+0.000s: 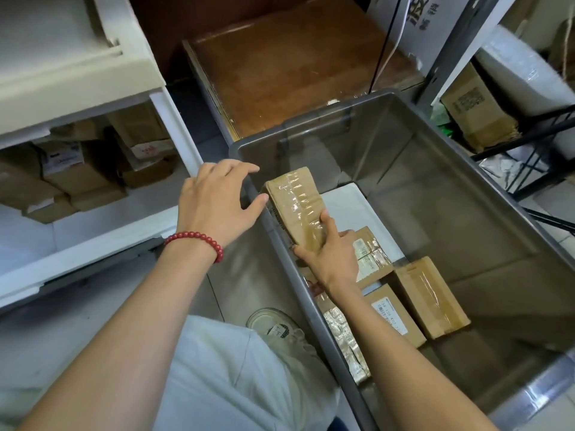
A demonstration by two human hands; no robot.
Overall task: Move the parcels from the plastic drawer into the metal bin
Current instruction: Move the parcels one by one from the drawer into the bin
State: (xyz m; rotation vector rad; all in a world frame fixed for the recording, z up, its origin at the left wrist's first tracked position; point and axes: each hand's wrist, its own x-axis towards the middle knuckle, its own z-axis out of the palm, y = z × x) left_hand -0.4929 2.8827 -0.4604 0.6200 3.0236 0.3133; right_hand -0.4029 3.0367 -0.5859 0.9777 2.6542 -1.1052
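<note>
The metal bin (435,188) is a deep rectangular tub of dull grey sheet, with smooth walls and a rounded rim. Inside it, close against its left wall, the right hand (331,259) grips a slim oblong cardboard parcel (292,203) by its near end, one finger laid along the top face and the rest curled round the edges. Wrinkled glossy clear tape runs down the parcel's brown face. Its long axis follows the bin's left wall, with the far end raised towards the bin's far-left corner. The left hand (217,200) hovers over the bin's left rim, fingers spread, holding nothing, its thumb tip just beside the parcel; whether they touch cannot be told. On the bin's floor lie flat taped boxes (432,297). Left of the bin stands the white plastic drawer (177,135), with brown packets (84,175) inside
</note>
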